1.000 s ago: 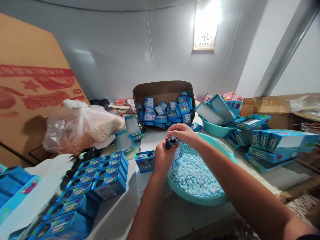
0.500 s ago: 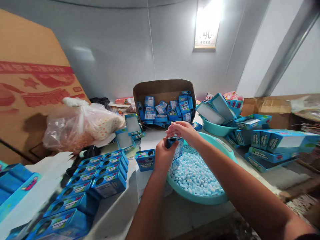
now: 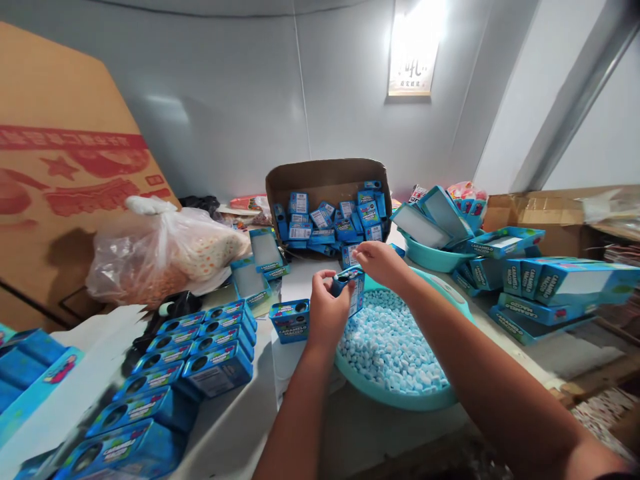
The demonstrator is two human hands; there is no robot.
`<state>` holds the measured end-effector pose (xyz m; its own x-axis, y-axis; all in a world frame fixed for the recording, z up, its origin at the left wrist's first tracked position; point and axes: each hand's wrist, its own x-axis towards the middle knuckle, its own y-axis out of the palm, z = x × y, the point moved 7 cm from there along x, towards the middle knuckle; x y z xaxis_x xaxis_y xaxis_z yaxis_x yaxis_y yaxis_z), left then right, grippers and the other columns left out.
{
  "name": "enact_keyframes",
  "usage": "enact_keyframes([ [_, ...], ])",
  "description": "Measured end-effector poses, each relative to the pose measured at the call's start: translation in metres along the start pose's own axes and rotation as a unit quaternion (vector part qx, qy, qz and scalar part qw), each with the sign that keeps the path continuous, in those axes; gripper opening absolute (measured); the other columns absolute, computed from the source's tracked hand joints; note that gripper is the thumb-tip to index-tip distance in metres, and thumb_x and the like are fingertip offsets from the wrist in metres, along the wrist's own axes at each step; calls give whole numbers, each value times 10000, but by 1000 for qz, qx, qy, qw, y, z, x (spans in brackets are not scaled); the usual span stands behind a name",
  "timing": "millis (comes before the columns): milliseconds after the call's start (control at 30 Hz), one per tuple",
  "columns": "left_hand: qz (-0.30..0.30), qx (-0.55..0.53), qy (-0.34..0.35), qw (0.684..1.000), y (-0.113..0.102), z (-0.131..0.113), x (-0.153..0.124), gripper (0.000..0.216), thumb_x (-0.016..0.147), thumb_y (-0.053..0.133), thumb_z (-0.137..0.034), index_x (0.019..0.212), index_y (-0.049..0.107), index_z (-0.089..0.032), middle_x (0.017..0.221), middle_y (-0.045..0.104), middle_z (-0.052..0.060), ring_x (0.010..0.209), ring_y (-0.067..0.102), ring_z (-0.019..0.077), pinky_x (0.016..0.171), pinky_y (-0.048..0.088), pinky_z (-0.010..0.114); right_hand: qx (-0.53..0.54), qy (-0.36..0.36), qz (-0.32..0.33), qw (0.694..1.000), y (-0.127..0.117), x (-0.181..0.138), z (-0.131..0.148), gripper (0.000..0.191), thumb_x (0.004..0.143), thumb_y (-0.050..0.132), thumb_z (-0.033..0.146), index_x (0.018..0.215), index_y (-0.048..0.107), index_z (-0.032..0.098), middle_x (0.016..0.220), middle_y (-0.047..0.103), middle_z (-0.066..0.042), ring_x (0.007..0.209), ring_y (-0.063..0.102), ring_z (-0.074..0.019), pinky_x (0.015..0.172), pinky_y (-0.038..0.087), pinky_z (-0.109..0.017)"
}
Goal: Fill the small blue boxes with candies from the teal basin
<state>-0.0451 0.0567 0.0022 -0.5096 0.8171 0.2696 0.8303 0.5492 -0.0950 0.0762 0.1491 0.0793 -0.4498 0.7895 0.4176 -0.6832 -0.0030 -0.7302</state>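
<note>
Pale grey walls point(image 3: 240, 87); a bright lit sign point(image 3: 413, 50) hangs high.

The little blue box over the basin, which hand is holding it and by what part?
The left hand grips the small blue box by its lower body, upright. The right hand sits at its top end; whether it grips cannot be told.

small packing workshop, stacked blue candy boxes point(image 3: 200, 360), basin of candies point(image 3: 395, 393), cartons point(image 3: 325, 180)
</note>
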Motion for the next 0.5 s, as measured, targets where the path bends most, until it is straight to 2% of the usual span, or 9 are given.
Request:
enact_keyframes([
  [100,7,13,7,1000,1,-4,-2,421,786,716,-381,1110,495,-226,755,586,-38,668,560,133,646,415,247,-103,-25,56,993,6,-4,7,361,926,485,307,613,599,169,635,577,-27,592,413,-125,567,260,-277],
  [200,27,31,15,999,4,-9,-4,376,806,693,-379,1096,510,-227,810,627,-15,711,575,142,673,419,254,-160,-25,90,983,10,-7,14,362,926,497,307,624,634,161,681,621,-53,611,440,-130,571,261,-279],
  [333,50,37,23,998,6,-11,-6,291,825,672,-371,1041,557,-215,872,664,17,779,604,155,702,423,257,-191,-10,107,976,12,-8,18,362,932,488,303,677,693,149,715,662,-72,630,480,-138,572,265,-283],
  [500,55,18,30,998,7,-10,-4,308,827,672,-384,1060,559,-217,882,678,15,792,618,159,705,430,253,-190,-8,108,976,13,-11,22,378,939,466,298,707,721,142,730,679,-81,639,497,-142,572,262,-289],
])
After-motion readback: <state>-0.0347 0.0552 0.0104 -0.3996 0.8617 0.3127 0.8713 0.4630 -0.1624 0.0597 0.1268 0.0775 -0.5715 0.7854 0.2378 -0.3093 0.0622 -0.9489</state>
